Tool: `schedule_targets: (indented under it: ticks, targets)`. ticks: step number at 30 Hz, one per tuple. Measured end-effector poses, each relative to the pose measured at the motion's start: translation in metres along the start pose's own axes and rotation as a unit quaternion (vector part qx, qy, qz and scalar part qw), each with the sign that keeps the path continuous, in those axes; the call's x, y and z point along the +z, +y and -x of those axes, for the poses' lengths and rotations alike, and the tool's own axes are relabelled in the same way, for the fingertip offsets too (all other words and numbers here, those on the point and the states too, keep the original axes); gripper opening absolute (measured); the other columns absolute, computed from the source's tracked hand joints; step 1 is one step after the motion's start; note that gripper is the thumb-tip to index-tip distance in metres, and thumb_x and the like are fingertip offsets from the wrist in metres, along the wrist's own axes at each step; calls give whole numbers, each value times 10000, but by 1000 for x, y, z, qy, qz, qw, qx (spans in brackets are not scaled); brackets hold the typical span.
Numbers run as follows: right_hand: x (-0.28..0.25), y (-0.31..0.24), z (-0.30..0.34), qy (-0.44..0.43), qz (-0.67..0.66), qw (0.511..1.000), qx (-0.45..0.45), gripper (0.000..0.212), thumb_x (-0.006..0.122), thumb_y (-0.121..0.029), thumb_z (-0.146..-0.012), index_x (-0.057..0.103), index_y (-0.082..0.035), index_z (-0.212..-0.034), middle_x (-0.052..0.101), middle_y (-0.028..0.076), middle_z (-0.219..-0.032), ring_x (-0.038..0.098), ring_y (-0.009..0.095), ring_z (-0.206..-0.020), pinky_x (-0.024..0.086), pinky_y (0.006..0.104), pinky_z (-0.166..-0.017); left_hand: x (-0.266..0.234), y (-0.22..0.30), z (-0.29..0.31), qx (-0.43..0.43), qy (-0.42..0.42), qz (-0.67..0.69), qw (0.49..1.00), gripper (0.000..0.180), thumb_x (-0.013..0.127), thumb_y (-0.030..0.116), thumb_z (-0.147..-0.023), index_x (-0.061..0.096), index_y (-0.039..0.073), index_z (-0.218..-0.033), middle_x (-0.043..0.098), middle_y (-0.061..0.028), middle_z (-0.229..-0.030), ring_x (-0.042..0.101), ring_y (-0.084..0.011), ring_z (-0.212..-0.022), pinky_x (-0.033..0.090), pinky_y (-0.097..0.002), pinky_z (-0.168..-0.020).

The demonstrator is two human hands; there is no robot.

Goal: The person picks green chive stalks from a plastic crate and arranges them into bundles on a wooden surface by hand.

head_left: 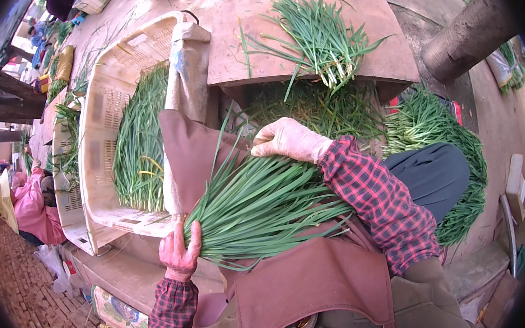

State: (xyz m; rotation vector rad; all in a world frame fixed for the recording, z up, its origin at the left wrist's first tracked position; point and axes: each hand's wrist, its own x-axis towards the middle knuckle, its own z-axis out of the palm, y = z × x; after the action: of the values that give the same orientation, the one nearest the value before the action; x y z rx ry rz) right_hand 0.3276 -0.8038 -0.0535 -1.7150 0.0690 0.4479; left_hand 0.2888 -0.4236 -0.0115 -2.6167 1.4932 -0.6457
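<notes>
A loose bunch of garlic chives (271, 205) lies across my lap on a brown apron (321, 281). My left hand (181, 249) is closed around the bunch at its left end, thumb raised along the leaves. At the bunch's upper edge is my right hand (289, 140), in a pale thin glove. Its fingers are bent and pressed together; whatever they pinch is hidden. Left of my lap, a white plastic crate (98, 149) holds more chives (141, 144), laid lengthwise. A cloth (188, 70) hangs over the crate's near side.
Ahead, a low board (229, 42) carries another chive pile (329, 42); loose leaves (323, 110) lie beneath it. A large heap of chives (444, 155) lies by my right knee (430, 178). A post (467, 41) stands far right. A person in pink (37, 203) sits at left.
</notes>
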Motion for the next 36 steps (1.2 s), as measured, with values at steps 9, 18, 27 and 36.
schedule_targets:
  ticks: [9, 18, 27, 36]
  targets:
    - [34, 18, 3, 259, -54, 958, -111, 129, 640, -118, -911, 711, -27, -855, 700, 87, -759, 670, 166, -709, 528, 313, -685, 3, 1, 5, -3, -2, -8, 1000, 335, 611, 113, -901, 663, 123, -1232, 670, -223, -1158, 650, -268, -788, 490, -352, -637]
    - [-14, 19, -6, 112, -93, 989, -26, 335, 657, -353, -953, 754, -33, -967, 750, 48, -853, 663, 90, -810, 512, 278, -792, 5, 3, 5, -10, 6, -1, 1000, 318, 615, 105, -906, 665, 119, -1221, 668, -233, -1178, 660, -272, -802, 493, -349, -633]
    - [14, 2, -22, 95, -107, 989, -42, 262, 681, -275, -946, 714, -16, -923, 717, 52, -788, 655, 111, -732, 519, 277, -697, 3, 2, 5, -11, 2, 3, 1000, 329, 633, 111, -891, 673, 126, -1217, 675, -216, -1144, 656, -274, -796, 490, -353, -637]
    - [-15, 14, -13, 279, -116, 952, -53, 193, 621, -113, -965, 679, 22, -839, 714, 75, -779, 665, 115, -674, 535, 254, -616, 2, -3, 1, 6, 22, -12, 1000, 315, 641, 115, -884, 683, 142, -1196, 682, -207, -1096, 648, -263, -775, 491, -344, -632]
